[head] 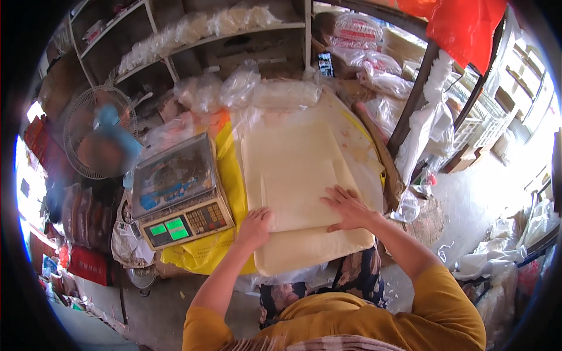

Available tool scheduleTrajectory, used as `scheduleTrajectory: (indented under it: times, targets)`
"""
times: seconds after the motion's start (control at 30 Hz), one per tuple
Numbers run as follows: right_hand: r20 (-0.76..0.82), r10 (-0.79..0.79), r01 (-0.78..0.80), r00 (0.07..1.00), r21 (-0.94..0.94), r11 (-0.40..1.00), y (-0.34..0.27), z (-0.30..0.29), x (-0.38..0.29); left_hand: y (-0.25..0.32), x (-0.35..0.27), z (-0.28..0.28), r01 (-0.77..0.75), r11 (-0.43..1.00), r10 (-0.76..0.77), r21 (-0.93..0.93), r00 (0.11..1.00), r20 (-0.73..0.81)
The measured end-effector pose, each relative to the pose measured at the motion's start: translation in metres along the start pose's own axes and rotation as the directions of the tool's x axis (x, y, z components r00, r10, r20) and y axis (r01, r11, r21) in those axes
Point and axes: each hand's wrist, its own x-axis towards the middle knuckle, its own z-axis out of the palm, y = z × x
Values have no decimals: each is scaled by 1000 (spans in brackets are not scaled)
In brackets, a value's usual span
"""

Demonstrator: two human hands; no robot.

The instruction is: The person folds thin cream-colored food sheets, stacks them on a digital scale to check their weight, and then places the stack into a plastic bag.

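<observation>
A wide cream-coloured sheet (298,171), thin and flexible, lies flat on the table before me, perhaps with others under it. Its near end forms a thick folded or rolled band (316,248) at the table's front edge. My left hand (255,227) rests at the left end of this band, fingers curled over the sheet's edge; whether it grips the sheet is hidden. With fingers spread, my right hand (347,208) presses on the sheet's right side, just beyond the band. Left of the sheet stands a digital weighing scale (186,223) with lit green displays and a dirty metal pan (173,171).
Yellow plastic sheeting (226,153) lies under the scale. Clear plastic bags (241,85) stand at the table's back. At left is a fan (101,131). A dark post (412,105) rises at right, before stacked packages (360,30). A red bag (465,30) hangs overhead.
</observation>
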Motion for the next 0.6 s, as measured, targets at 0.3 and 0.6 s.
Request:
scheduleTrajectory:
  times: [0.3, 0.6]
  targets:
    - [24, -265, 263, 964, 74, 962, 47, 9, -2, -19, -5, -18, -184, 946, 116, -268, 961, -250]
    - [73, -375, 369, 924, 85, 926, 67, 59, -10, 2, -9, 18, 247, -115, -388, -962, 880, 272]
